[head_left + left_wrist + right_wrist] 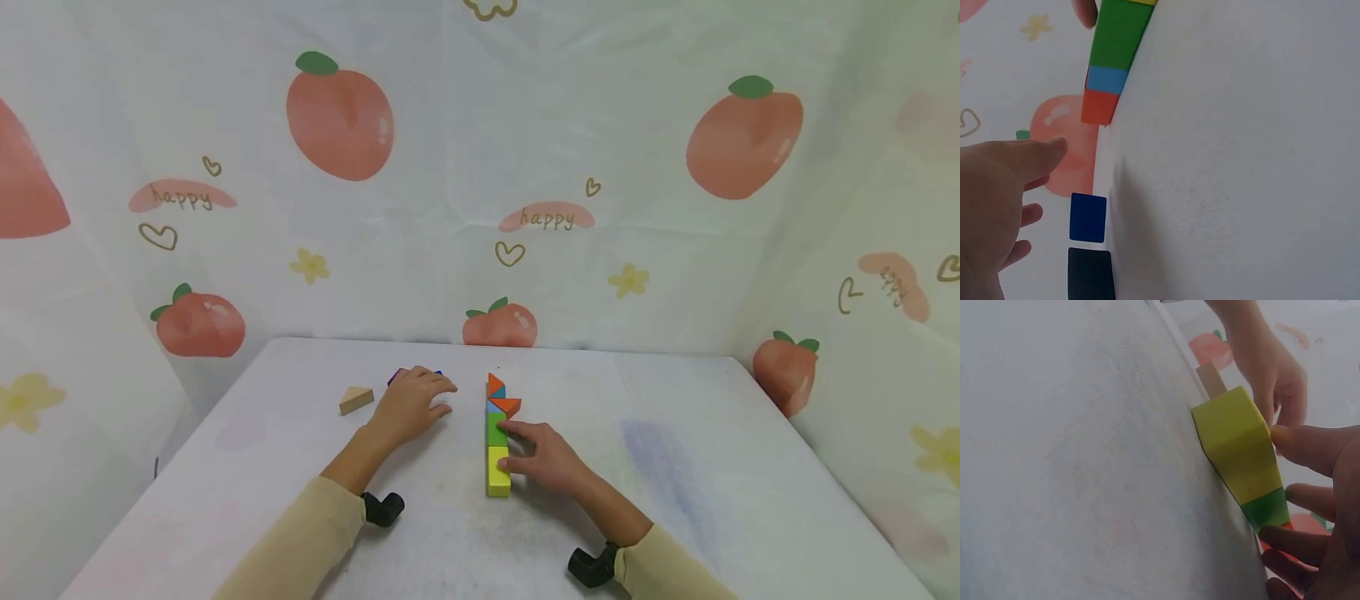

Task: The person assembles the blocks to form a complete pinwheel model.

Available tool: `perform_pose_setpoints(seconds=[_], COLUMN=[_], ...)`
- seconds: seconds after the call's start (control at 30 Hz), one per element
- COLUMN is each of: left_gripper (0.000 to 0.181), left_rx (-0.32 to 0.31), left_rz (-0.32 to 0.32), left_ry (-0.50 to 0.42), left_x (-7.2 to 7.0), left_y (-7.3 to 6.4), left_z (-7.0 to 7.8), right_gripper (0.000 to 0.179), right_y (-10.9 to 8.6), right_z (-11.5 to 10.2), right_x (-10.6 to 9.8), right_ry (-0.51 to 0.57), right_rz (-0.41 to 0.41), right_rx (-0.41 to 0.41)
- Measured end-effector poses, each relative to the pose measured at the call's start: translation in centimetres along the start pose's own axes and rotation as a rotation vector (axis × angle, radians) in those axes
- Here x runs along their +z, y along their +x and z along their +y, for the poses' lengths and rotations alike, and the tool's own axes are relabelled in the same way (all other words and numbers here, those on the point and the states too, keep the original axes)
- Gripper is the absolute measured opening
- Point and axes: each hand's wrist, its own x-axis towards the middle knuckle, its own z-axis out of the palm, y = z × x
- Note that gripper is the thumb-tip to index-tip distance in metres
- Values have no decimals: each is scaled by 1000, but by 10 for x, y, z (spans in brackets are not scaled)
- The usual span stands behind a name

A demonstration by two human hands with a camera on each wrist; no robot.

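Observation:
A row of blocks runs away from me along the table's middle. Nearest is a yellow block (498,475), followed by a green block (497,433), then small blue and orange triangular pieces (510,407). My right hand (551,458) lies along the row's right side, its thumb touching the yellow block and a fingertip at the green one. Left of the row, my left hand (411,404) hovers with loosely bent fingers, holding nothing. A blue block (1088,217) and a dark block (1090,275) stand near it in the left wrist view; in the head view it mostly covers them.
A plain wooden triangular block (356,400) lies left of my left hand. The white tabletop (675,533) ends at a cloth backdrop (630,125) printed with fruit. Black devices (592,567) are strapped to both wrists.

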Motion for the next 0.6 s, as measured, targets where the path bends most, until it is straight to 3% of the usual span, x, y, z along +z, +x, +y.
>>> perform_pose_setpoints(seconds=[0.33, 0.6], left_gripper=[33, 35], left_rx=[-93, -154], left_rz=[-30, -30], left_ry=[66, 41], left_x=[2, 2], left_y=[10, 20], left_z=[-8, -14], right_gripper=[60, 57], right_y=[-1, -3], right_z=[2, 1], right_x=[0, -1], right_ry=[9, -1], right_rz=[-5, 12], right_rx=[-30, -33])
